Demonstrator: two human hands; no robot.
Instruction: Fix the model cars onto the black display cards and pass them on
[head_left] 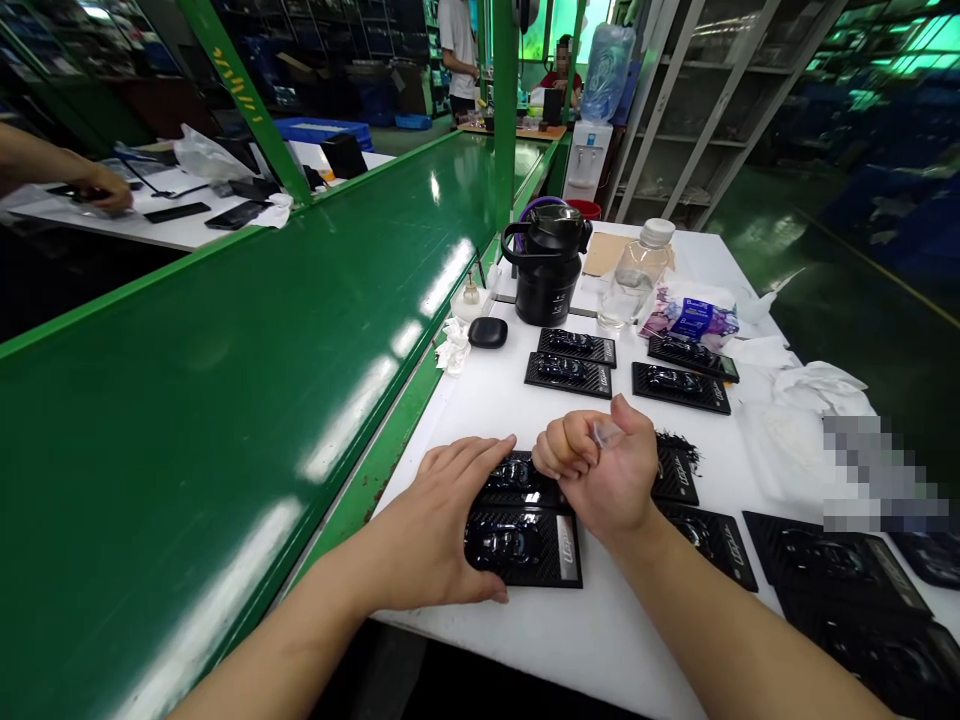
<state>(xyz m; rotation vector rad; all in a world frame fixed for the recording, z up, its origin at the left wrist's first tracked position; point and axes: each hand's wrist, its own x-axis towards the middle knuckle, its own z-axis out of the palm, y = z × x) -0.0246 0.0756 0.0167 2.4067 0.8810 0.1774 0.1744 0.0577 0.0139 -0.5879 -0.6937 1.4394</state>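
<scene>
My left hand (435, 520) lies with thumb and fingers spread around the left end of two black textured plates. The nearer black plate (559, 555) carries a glossy dark model car (510, 540) and a silvery label with lettering. Directly behind it sits the second plate's model car (517, 470), partly covered by my hands. My right hand (604, 465) is curled closed just above that second plate's right end. A small bit of clear plastic (606, 434) pokes out of its fist; the rest is hidden by the fingers.
Several similar plates (679, 388) lie behind and to the right on the white table (622, 625). A black jug (547, 265), clear bottle (637, 275) and tissue pack (690, 312) stand at the back. A green conveyor (247, 330) runs along the left. Another person's hand (105, 188) works beyond it.
</scene>
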